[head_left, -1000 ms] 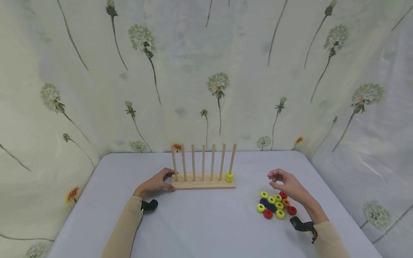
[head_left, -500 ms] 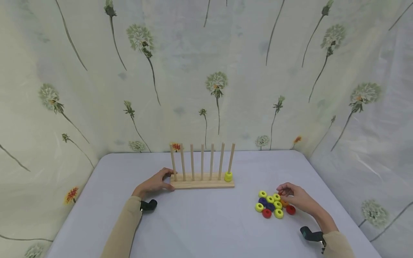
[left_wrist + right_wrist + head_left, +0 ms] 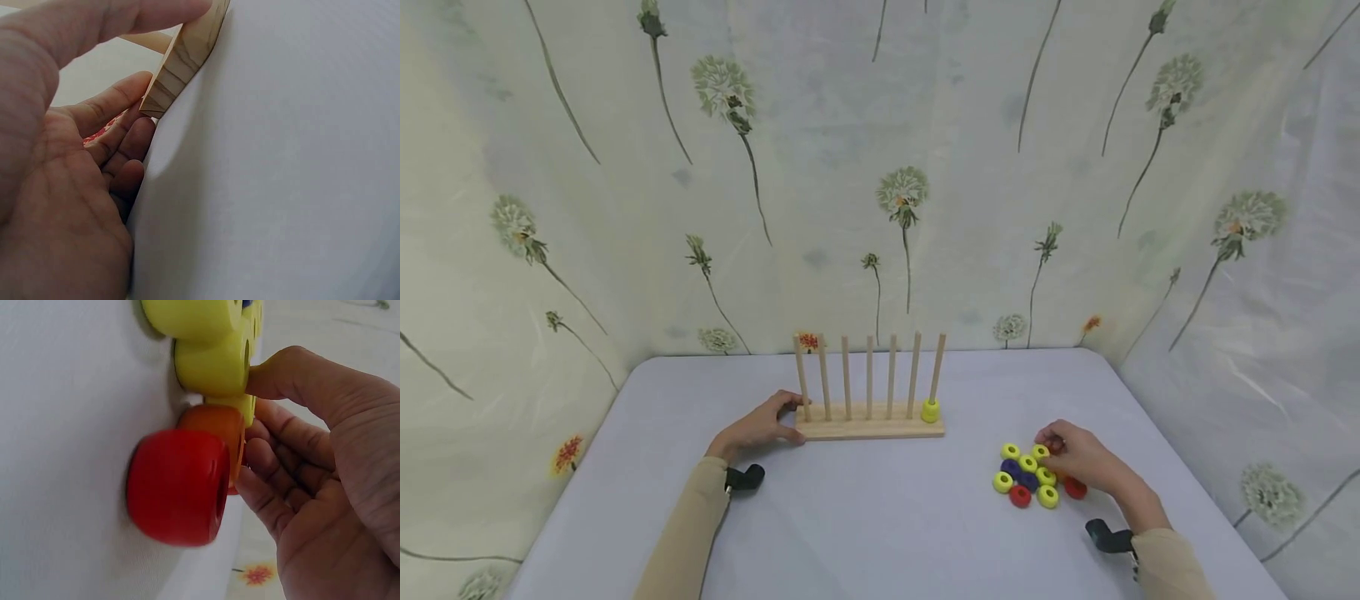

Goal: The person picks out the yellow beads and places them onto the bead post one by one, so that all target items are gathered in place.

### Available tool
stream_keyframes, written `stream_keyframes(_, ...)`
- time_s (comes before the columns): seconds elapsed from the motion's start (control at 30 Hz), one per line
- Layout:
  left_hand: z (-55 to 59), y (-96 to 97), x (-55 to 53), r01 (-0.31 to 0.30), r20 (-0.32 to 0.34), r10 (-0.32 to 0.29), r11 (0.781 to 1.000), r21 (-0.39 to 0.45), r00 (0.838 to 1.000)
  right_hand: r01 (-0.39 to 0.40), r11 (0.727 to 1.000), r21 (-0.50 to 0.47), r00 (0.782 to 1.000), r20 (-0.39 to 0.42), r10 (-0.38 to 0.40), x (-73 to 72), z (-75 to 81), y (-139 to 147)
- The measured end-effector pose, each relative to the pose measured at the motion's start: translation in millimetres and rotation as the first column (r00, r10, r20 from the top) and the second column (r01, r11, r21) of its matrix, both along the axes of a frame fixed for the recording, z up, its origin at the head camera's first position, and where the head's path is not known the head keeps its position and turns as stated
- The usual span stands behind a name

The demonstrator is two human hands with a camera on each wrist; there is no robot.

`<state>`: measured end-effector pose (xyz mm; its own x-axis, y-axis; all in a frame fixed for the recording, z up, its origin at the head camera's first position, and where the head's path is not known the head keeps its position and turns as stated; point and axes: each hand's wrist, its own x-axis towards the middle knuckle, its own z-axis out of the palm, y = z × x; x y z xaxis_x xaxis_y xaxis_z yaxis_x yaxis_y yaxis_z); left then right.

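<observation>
Bench (image 3: 850,525), rack (image 3: 871,428) and beads (image 3: 1027,482)

Rack sits near the back edge, left hand (image 3: 760,425) gripping its end; firm hold there should stop sliding. Fingers curled, the right hand (image 3: 1086,460) is at the beads, towards the right edge; whether it pinches one, I cannot tell. Better lift singly, neighbours undisturbed.

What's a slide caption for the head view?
Left hand grips a wooden peg rack by its end; right hand is at the loose coloured beads.

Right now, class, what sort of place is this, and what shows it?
Probably a small screened-off indoor workspace: flower-print sheeting hangs behind and beside a pale table, which holds a wooden peg rack and coloured rings.
</observation>
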<state>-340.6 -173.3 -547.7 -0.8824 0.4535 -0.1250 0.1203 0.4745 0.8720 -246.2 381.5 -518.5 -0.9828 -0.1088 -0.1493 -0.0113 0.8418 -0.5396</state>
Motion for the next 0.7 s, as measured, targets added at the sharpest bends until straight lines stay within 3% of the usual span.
stream_keyframes(0.5,0.4,-1.3,-1.2,0.019,-0.021,-0.019,1.0,-0.007,1.0,0.0,1.0,0.021,1.0,-0.01,0.0,-4.2,-0.7,-8.4)
stream_keyframes(0.7,-0.3,-0.2,0.9,0.008,-0.019,-0.008,1.0,-0.006,1.0,0.024,0.999,-0.024,0.998,-0.05,-0.026,-3.9,-4.5,-6.2)
